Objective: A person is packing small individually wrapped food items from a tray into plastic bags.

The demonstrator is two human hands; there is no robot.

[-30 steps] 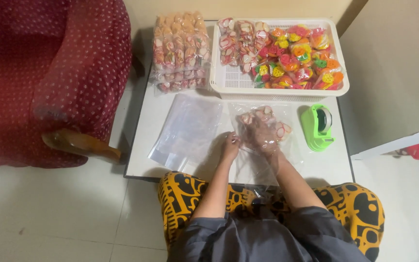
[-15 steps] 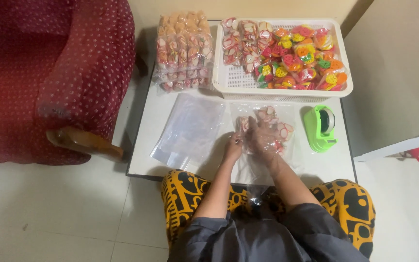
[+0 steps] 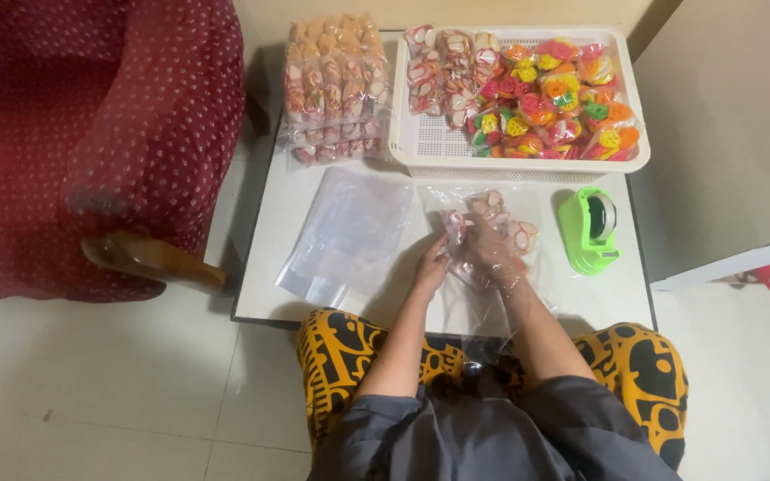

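Clear plastic bag [image 3: 479, 267] lies on the white worktop [image 3: 612, 294] right in front of the person, mouth toward the lap, a few small pink-and-white snack packets [image 3: 519, 233] showing through its far end. Right hand [image 3: 492, 251] is inside or pressed on the bag, fingers curled round the packets; film hides how tight the hold is. Left hand [image 3: 431, 264] pinches the bag's left edge, fingers closed on the film.

Change against the two earlier frames: both hands sit in nearly the same spot, right hand stays on the packet cluster, left hand stays at the bag edge. Packets look bunched a bit closer together under the right hand; the view itself has drifted slightly. So the same bag is being loaded and settled, not swapped; judged mid-fill, bag not closed.

Just left of the bag: a flat stack of empty clear bags [image 3: 345, 233], touching or slightly overlapped, hard to tell. Right of the bag, apart from it: a green tape dispenser [image 3: 588, 232], untouched. Far side of the worktop: a white slotted tray [image 3: 438, 147], left part holding more pink-and-white packets, right part a heap of orange, yellow, green and pink ones. Left of the tray, touching it: a big sealed pack of filled packets [image 3: 333, 85]. Red dotted armchair [image 3: 91, 125] stands left of the worktop. Person wears yellow-black patterned trousers [image 3: 340, 352].
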